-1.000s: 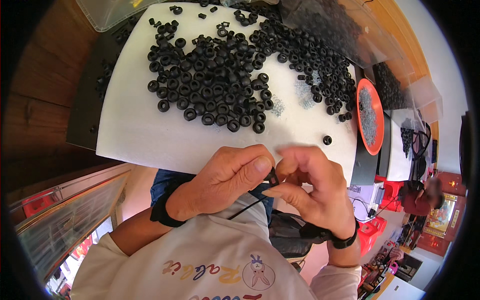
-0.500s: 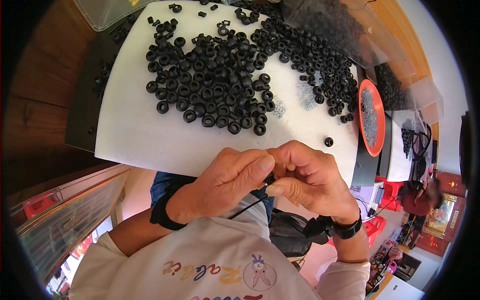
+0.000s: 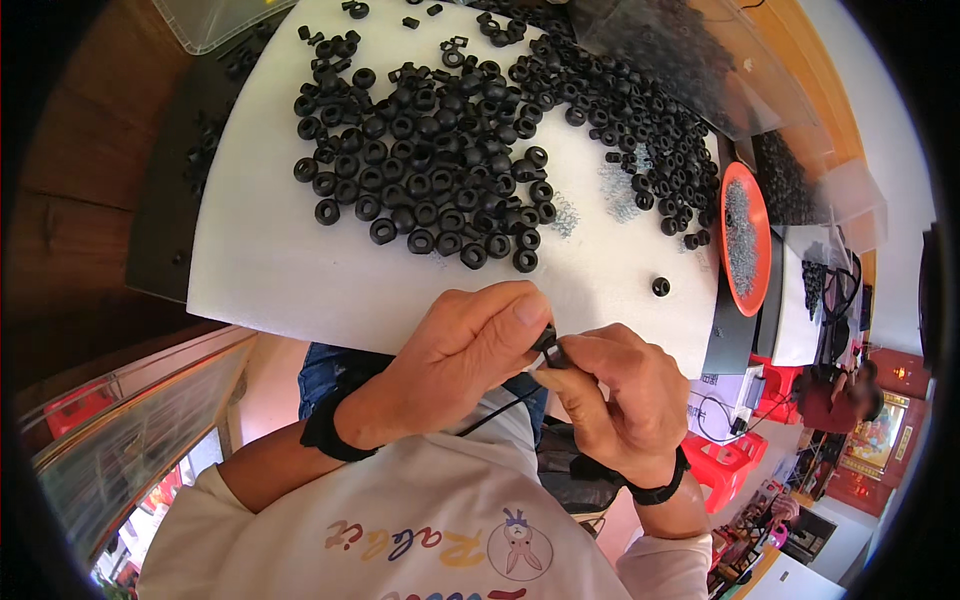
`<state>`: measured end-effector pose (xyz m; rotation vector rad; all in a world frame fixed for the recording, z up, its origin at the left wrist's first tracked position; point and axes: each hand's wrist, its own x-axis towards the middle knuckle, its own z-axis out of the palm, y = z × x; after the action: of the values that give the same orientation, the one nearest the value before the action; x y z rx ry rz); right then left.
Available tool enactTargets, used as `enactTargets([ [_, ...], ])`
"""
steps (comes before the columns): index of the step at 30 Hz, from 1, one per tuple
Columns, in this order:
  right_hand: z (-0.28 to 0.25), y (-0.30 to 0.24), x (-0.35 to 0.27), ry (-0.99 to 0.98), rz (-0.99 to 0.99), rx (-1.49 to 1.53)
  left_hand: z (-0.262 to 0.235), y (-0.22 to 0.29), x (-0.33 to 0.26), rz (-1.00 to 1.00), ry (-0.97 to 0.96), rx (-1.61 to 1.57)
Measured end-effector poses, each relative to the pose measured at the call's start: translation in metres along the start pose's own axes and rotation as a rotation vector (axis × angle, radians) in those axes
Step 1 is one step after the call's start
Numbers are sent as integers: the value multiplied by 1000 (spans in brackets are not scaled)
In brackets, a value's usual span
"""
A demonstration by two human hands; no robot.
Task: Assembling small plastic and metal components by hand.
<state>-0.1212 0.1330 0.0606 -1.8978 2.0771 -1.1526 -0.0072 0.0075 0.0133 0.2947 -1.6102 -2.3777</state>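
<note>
Over the near edge of the white board (image 3: 300, 305), both my hands meet at a small black plastic cord lock (image 3: 549, 344). My left hand (image 3: 470, 340) is closed, its thumb and fingers pinching the upper end of the cord lock. Thumb and forefinger of my right hand (image 3: 625, 395) pinch its lower end. Fingers partly cover the piece, so how its parts sit together is hidden. Beyond the hands spreads a heap of black round cord lock pieces (image 3: 425, 185) with holes. One loose black ball-shaped piece (image 3: 661, 286) lies by itself right of the heap.
Farther right is a second pile of smaller black parts (image 3: 640, 125). Fine grey springs (image 3: 620, 190) lie scattered beside it. An orange dish (image 3: 728, 270) holds more springs. Clear plastic bins (image 3: 775, 105) stand behind. At far right sits another person (image 3: 835, 398).
My right hand has turned and shifted down, its fingers drawn away from my left fingers. The black piece now shows between the two pinches. My left hand has barely moved.
</note>
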Motion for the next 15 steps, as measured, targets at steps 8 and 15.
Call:
enactTargets([
  [8,-12,-11,-7,-68,-39,-270,3,-2,-2,-23,27,-134],
  [15,-13,-18,-1,-55,18,-223,2,-2,-2,8,-5,-68],
])
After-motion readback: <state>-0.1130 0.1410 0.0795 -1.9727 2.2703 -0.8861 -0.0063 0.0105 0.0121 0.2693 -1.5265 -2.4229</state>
